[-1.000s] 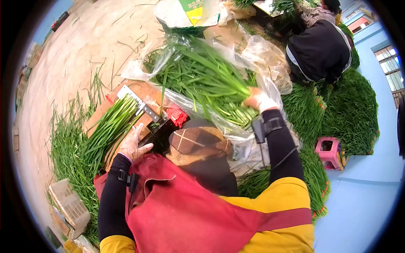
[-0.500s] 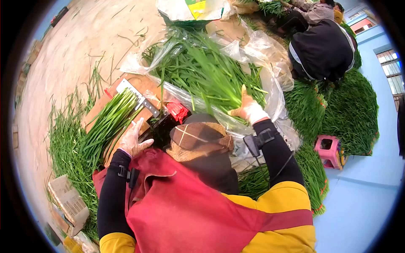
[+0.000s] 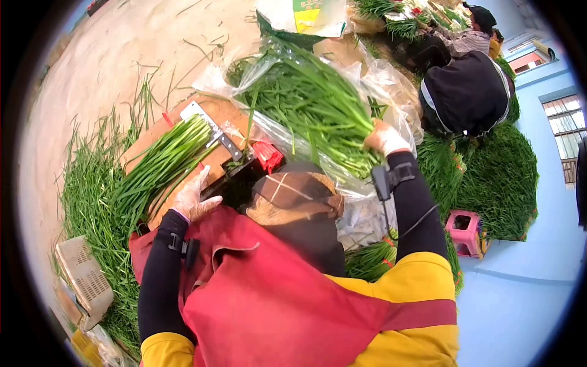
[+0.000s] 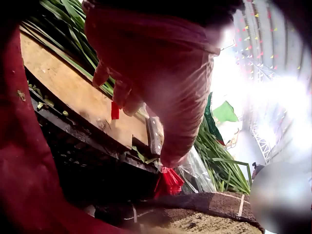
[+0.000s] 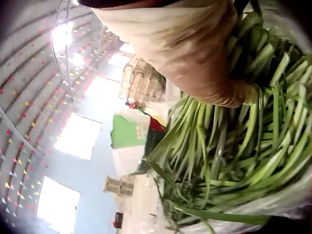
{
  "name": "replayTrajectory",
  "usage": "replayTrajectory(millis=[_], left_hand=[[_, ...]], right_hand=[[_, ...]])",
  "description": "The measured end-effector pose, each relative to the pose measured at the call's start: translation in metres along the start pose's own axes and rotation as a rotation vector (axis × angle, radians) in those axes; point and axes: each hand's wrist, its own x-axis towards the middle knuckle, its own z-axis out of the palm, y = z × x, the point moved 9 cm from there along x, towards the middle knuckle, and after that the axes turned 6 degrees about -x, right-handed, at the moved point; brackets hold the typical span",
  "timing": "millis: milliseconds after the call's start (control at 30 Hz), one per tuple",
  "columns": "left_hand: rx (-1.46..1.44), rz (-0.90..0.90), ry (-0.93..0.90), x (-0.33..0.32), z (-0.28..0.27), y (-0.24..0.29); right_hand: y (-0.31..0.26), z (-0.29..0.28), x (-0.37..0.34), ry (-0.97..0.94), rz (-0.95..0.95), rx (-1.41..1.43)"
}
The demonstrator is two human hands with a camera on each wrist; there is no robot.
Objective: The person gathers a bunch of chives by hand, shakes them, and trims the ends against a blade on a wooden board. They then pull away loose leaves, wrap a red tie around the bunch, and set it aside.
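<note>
In the head view, my gloved right hand (image 3: 387, 138) grips the stalk ends of a bunch of garlic chives (image 3: 342, 101) over an opened clear plastic bag (image 3: 211, 81). In the right wrist view, its fingers disappear among the chives (image 5: 214, 141). My gloved left hand (image 3: 193, 197), fingers extended and thumb spread, lies beside a smaller bundle of chives (image 3: 162, 153). That bundle rests on a wooden board (image 3: 147, 142), its pale ends across the blade of a cleaver (image 3: 211, 129). The left wrist view has the left hand (image 4: 156, 68) above the board's near edge.
Red strips (image 3: 267, 156) lie by the cleaver handle. Loose chives (image 3: 88, 189) cover the floor at left, near a beige plastic crate (image 3: 85, 272). Tied chives (image 3: 498, 183) and a pink stool (image 3: 465, 232) stand at right. A person in black (image 3: 468, 92) sits farther back.
My right hand loosened over the chives half a second ago, then moved up and right and grips a bunch again. The left hand stays by the board. The head view has shifted slightly.
</note>
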Motion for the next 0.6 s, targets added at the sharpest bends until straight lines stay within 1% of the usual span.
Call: replayTrajectory(millis=[67,100,200,233,267,333,400,433,467,500,533,600], left_hand=[[-0.018,-0.007,-0.004,-0.002,-0.001,-0.001],[-0.002,-0.01,0.0,-0.002,0.0,-0.004],[0.012,-0.012,0.012,-0.003,0.004,-0.011],[0.014,-0.013,0.016,-0.006,0.005,-0.012],[0.011,-0.021,0.012,-0.008,0.007,-0.013],[0.004,-0.009,0.013,-0.009,0.007,-0.01],[0.012,-0.029,0.004,-0.009,0.007,-0.01],[0.015,-0.027,0.001,-0.008,0.008,-0.011],[0.016,-0.024,0.001,-0.006,0.008,-0.011],[0.015,-0.021,0.009,-0.004,0.009,-0.012],[0.001,-0.001,0.023,-0.002,0.009,-0.011],[-0.016,0.012,0.034,-0.005,0.008,-0.011]], right_hand=[[0.01,-0.008,0.019,0.146,-0.056,0.03],[0.016,0.003,0.025,0.063,-0.073,0.118],[0.014,0.025,0.021,0.094,0.007,-0.016],[0.015,0.035,0.016,0.065,0.069,-0.008],[0.014,0.047,0.015,0.072,0.017,0.054],[0.011,0.066,0.007,0.017,0.036,0.054],[0.009,0.077,0.014,0.029,0.031,0.017],[0.009,0.08,0.014,-0.018,0.081,-0.016],[0.008,0.082,0.014,-0.063,0.129,-0.049],[0.003,0.074,0.012,-0.008,0.103,-0.074],[0.0,0.063,0.014,-0.002,0.097,-0.076],[-0.006,0.038,0.017,-0.015,0.059,-0.269]])
